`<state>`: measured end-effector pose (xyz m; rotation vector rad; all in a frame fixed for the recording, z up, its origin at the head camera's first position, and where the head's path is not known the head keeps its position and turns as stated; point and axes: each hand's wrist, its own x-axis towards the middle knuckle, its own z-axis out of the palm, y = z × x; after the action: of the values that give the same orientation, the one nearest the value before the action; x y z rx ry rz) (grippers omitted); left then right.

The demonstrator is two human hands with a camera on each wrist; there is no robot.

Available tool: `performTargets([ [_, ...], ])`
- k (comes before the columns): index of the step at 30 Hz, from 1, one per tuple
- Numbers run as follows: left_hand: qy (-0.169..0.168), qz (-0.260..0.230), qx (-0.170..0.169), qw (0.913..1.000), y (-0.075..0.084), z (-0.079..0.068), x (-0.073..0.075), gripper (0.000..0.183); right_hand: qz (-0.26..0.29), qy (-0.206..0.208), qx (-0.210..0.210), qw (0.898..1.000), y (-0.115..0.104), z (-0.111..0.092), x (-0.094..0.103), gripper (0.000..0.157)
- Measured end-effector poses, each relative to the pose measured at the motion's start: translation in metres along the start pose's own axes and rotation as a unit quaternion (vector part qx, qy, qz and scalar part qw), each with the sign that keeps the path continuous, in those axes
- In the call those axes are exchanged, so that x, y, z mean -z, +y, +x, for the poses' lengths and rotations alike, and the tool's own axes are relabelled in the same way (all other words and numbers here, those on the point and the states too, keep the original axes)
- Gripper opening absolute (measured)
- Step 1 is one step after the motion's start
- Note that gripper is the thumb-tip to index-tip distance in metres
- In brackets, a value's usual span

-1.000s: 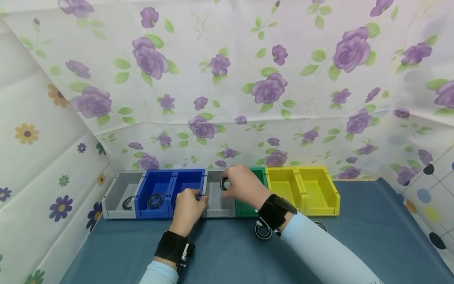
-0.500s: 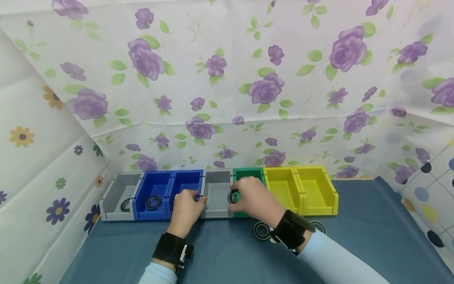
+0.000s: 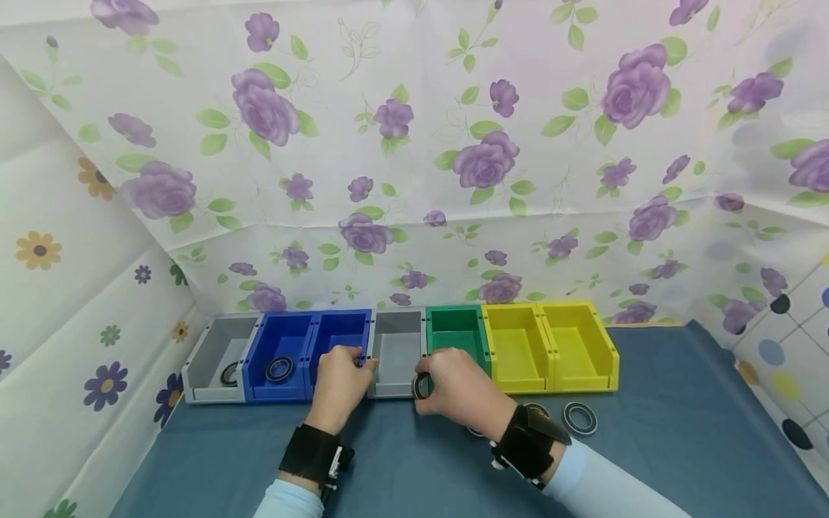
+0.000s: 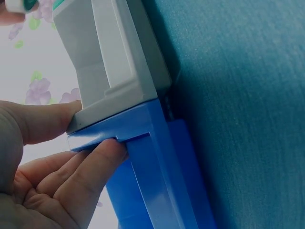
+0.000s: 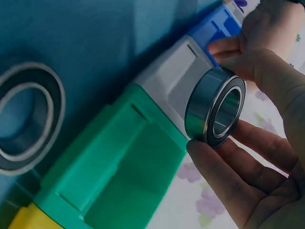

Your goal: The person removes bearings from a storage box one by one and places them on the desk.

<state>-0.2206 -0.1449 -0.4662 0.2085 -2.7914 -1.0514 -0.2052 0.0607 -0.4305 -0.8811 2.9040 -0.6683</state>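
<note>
My right hand (image 3: 463,388) pinches a ball bearing (image 5: 217,107) between thumb and fingertips. The bearing is steel with a dark seal, tilted on edge in the right wrist view. It is held above the front of the middle grey bin (image 3: 397,360) and the green bin (image 5: 128,176). My left hand (image 3: 342,385) grips the adjoining side walls of that grey bin and the blue bin (image 4: 157,167) beside it, thumb on the grey side, fingers on the blue side.
One bearing (image 3: 279,369) lies in the left blue bin, another (image 3: 229,373) in the far-left grey bin (image 3: 214,394). On the blue cloth, a bearing (image 3: 580,419) lies before the yellow bins (image 3: 576,349); more are partly behind my right wrist. A flowered sheet (image 3: 414,180) hangs behind.
My right hand, with the bearing, has come down and toward me, from over the grey bin to the front edge of the row. My left hand keeps its grip on the bin walls.
</note>
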Motion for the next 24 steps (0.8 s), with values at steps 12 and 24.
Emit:
performTargets([
  [12, -0.004, -0.005, 0.002, 1.0, -0.002, -0.002, 0.001, 0.038, -0.03, -0.028, 0.027, 0.999, 0.002, -0.004, -0.03, 0.04],
  [24, 0.0, -0.005, -0.001, 1.0, 0.0, 0.0, 0.0, 0.039, -0.024, -0.055, 0.011, 0.998, 0.007, -0.009, -0.044, 0.04],
])
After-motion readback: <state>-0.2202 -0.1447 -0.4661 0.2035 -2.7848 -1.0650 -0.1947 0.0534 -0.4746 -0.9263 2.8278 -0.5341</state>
